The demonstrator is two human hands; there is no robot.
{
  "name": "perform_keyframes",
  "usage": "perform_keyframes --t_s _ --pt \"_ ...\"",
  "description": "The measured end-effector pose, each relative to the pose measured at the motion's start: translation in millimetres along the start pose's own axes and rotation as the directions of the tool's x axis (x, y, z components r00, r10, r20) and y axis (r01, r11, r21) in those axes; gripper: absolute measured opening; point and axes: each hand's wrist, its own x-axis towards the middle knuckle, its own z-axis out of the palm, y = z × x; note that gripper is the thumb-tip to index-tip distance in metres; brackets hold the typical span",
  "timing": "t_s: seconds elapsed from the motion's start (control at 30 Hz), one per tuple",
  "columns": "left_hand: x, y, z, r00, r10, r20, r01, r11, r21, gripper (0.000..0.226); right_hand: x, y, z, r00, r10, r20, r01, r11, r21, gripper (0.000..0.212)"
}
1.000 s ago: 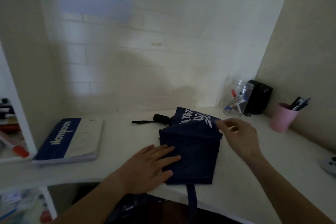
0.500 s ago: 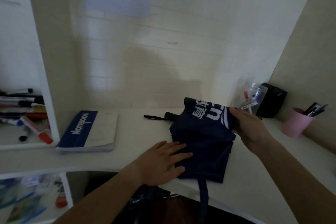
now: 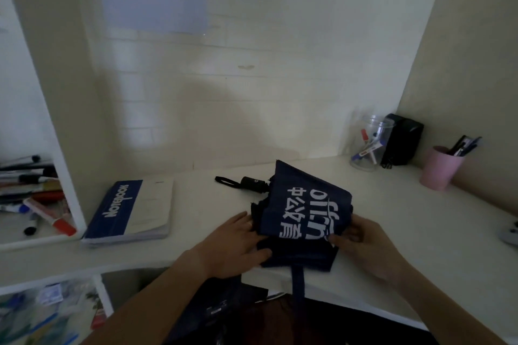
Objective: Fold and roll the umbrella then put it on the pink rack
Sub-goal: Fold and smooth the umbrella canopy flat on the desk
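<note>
A navy umbrella (image 3: 302, 213) with white lettering lies folded on the white desk (image 3: 213, 221). Its black handle (image 3: 253, 184) and wrist loop point toward the back left, and its closing strap (image 3: 298, 283) hangs over the desk's front edge. My left hand (image 3: 235, 244) lies on the fabric's left side with fingers spread flat. My right hand (image 3: 361, 244) pinches the right edge of a lettered panel folded over the bundle. No pink rack is in view.
A blue and white notebook (image 3: 131, 210) lies to the left. A clear jar of markers (image 3: 368, 145), a black case (image 3: 400, 140) and a pink cup of pens (image 3: 440, 168) stand at the back right. A shelf of markers (image 3: 36, 204) is at far left.
My right hand has pulled the lettered panel across and toward me over the bundle. My left hand has slid a little to the fabric's left edge. The camera has dipped closer.
</note>
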Motion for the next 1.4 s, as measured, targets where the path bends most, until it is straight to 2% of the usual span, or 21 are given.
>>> perform_keyframes --t_s 0.13,0.2,0.27,0.3,0.33,0.37,0.4,0.47,0.5,0.53,0.6,0.73,0.8,0.9,0.93,1.03,1.13,1.3,1.4 --pt "-6.3 2.0 -15.1 0.999 -0.023 0.033 0.027 0.992 -0.121 0.055 -2.0 -1.0 -2.0 0.998 -0.027 0.051 0.026 1.0 0.009 0.029" --pt "-7.0 6.5 -22.0 0.99 -0.144 -0.007 0.139 0.969 -0.205 0.053 -4.0 -2.5 -2.1 0.995 -0.048 0.091 0.045 0.998 0.035 0.03" --pt "-4.3 12.7 -25.7 0.914 -0.354 -0.198 0.282 0.905 -0.317 0.038 -6.1 -5.2 -1.9 0.992 -0.064 0.108 0.057 0.996 0.065 0.031" --pt "-1.2 18.1 -27.3 0.838 -0.454 -0.303 0.311 0.854 -0.417 0.028 -6.8 -6.0 -2.5 0.992 -0.074 0.106 0.066 0.994 0.083 0.031" --pt "2.6 24.4 -29.8 0.763 -0.543 -0.351 0.307 0.782 -0.543 0.018 -6.9 -6.1 -3.2 0.991 -0.083 0.101 0.073 0.992 0.1 0.032" --pt "8.0 32.0 -34.8 0.724 -0.611 -0.32 0.276 0.682 -0.678 0.008 -6.7 -6.9 -3.6 0.991 -0.09 0.098 0.079 0.991 0.111 0.032" --pt "14.1 40.1 -40.2 0.732 -0.646 -0.217 0.266 0.564 -0.782 0.008 -6.0 -6.8 -4.3 0.991 -0.091 0.097 0.079 0.99 0.119 0.033" --pt "24.5 52.9 -47.6 0.751 -0.659 0.034 0.345 0.349 -0.871 0.029 -5.4 -7.3 -4.8 0.992 -0.082 0.1 0.065 0.985 0.158 0.033" --pt "27.6 56.4 -48.7 0.737 -0.668 0.098 0.36 0.267 -0.894 0.031 -5.8 -8.1 -4.3 0.992 -0.071 0.1 0.052 0.981 0.188 0.033" --pt "30.2 57.5 -48.8 0.723 -0.681 0.113 0.339 0.207 -0.918 0.031 -5.7 -8.5 -3.8 0.994 -0.053 0.093 0.031 0.975 0.221 0.031" --pt "33.2 54.0 -45.9 0.706 -0.7 0.105 0.27 0.13 -0.954 0.044 -5.9 -11.6 -2.4 0.998 0.007 0.065 -0.025 0.956 0.292 0.027" --pt "30.9 42.1 -38.1 0.75 -0.637 0.178 0.251 0.025 -0.968 0.065 -4.6 -13.5 -1.9 0.994 0.105 0.011 -0.103 0.935 0.34 0.031" --pt "29.4 42.1 -36.1 0.766 -0.608 0.209 0.287 0.033 -0.957 0.061 -5.8 -14.6 -1.0 0.992 0.125 0.021 -0.124 0.926 0.357 0.041" --pt "27.9 48.0 -36.8 0.775 -0.605 0.183 0.325 0.132 -0.937 0.031 -9.6 -18.3 0.8 0.991 0.136 -0.011 -0.125 0.941 0.314 0.062" --pt "27.1 52.5 -38.3 0.781 -0.602 0.168 0.334 0.176 -0.926 0.024 -11.4 -20.1 1.8 0.99 0.136 -0.029 -0.121 0.947 0.299 0.058" --pt "26.5 57.1 -34.4 0.8 -0.59 0.108 0.341 0.298 -0.892 0.021 -18.4 -24.3 4.5 0.987 0.121 -0.107 -0.097 0.973 0.21 0.031" --pt "25.0 57.7 -31.0 0.797 -0.598 0.083 0.318 0.299 -0.9 0.02 -27.5 -27.6 8.3 0.987 0.089 -0.133 -0.078 0.993 0.09 0.012" --pt "22.9 59.1 -29.1 0.798 -0.6 0.061 0.306 0.314 -0.899 0.021 -32.0 -16.0 9.7 0.987 -0.042 -0.156 0.031 0.997 -0.075 0.021" --pt "20.5 55.8 -29.3 0.776 -0.629 0.051 0.308 0.307 -0.9 0.022 -34.8 -10.7 2.5 0.99 -0.114 -0.087 0.102 0.985 -0.136 0.024"
